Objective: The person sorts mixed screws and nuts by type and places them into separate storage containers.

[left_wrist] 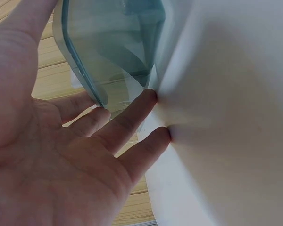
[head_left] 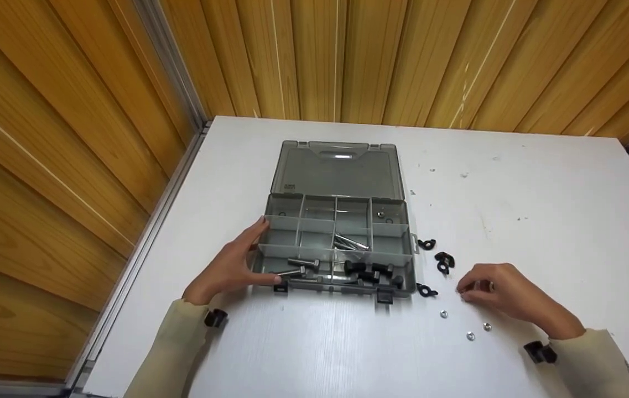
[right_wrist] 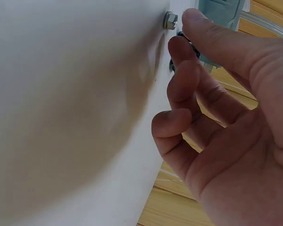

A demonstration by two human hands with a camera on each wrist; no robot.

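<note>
1. Clear-grey compartment organizer (head_left: 353, 211): lid open, bolts (head_left: 368, 276) inside.
2. Left hand (head_left: 232, 265): fingers fairly straight against the organizer's left side.
3. Right hand (head_left: 505, 288): fingers curled, right of the organizer; cannot tell whether anything is pinched.
4. Black wing nuts (head_left: 445, 257): beside the organizer's right wall.
5. Silver nuts (head_left: 471, 336): right of the organizer's front; gathering seems underway, calling for fine pinching.
</note>
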